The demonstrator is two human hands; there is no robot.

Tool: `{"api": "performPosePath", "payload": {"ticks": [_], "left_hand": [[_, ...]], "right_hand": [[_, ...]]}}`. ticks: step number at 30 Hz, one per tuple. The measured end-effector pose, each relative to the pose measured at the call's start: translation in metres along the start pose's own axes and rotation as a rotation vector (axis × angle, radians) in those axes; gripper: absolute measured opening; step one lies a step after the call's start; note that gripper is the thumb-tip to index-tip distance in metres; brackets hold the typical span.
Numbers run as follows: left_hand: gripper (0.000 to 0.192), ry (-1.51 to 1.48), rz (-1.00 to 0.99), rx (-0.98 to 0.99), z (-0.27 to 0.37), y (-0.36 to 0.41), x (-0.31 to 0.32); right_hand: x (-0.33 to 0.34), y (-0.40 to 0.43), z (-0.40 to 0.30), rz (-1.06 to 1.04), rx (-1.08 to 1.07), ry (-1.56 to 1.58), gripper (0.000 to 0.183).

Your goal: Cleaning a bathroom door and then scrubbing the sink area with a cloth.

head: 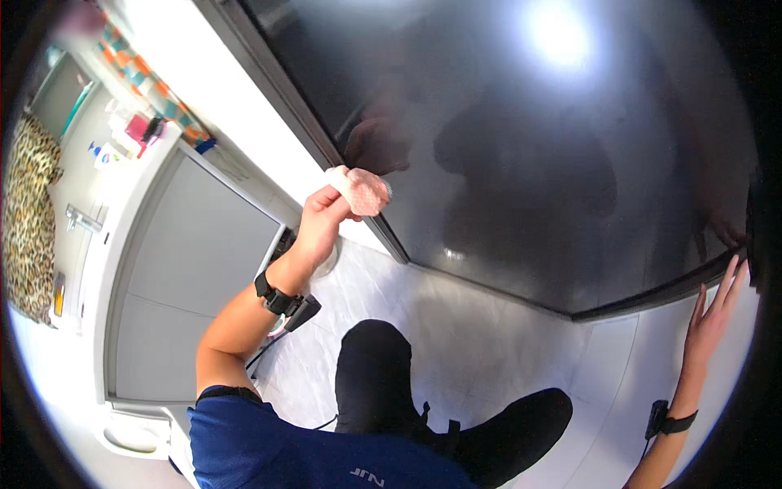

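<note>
My left hand grips a folded pink textured cloth between thumb and fingers. The cloth is at the left edge of a large dark glossy panel, beside its dark frame. Out to the far right, my right hand holds nothing and has its fingers extended. Its fingertips reach the panel's lower right frame, over the pale tiled wall; whether they press on it I cannot tell. Dim reflections of a person and a bright lamp show in the panel.
At left stands a vanity with a grey front, a chrome faucet, a pump bottle and leopard-print fabric. A patterned curtain hangs behind. Below is a marble-look floor; a white toilet sits lower left.
</note>
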State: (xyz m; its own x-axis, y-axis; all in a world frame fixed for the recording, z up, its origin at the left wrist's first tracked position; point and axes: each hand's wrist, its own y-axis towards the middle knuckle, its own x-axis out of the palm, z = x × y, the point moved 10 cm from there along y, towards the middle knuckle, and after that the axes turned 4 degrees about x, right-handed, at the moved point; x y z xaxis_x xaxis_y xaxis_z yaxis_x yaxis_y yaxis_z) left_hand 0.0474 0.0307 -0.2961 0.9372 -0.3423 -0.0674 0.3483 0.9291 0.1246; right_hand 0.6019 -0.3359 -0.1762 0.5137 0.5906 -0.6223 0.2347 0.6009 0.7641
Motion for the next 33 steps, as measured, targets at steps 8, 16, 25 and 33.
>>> {"api": "performPosePath", "payload": {"ticks": [8, 16, 25, 33], "left_hand": [[0.031, 0.715, 0.327, 0.992, 0.241, -0.044, 0.028], [0.029, -0.167, -0.082, 1.131, 0.368, 0.004, 0.091], [0.013, 1.354, 0.172, 1.429, 0.340, -0.019, 0.121], [0.015, 1.181, 0.293, 1.501, 0.342, -0.052, 0.109]], "right_hand": [[-0.014, 0.000, -0.006, -0.032, 0.059, 0.040, 0.080], [-0.007, 0.000, -0.003, -0.065, 0.118, 0.035, 0.086], [-0.022, 0.005, -0.011, -0.035, 0.112, 0.178, 0.086], [-0.019, 0.004, -0.012, -0.122, 0.126, 0.067, 0.090]]}}
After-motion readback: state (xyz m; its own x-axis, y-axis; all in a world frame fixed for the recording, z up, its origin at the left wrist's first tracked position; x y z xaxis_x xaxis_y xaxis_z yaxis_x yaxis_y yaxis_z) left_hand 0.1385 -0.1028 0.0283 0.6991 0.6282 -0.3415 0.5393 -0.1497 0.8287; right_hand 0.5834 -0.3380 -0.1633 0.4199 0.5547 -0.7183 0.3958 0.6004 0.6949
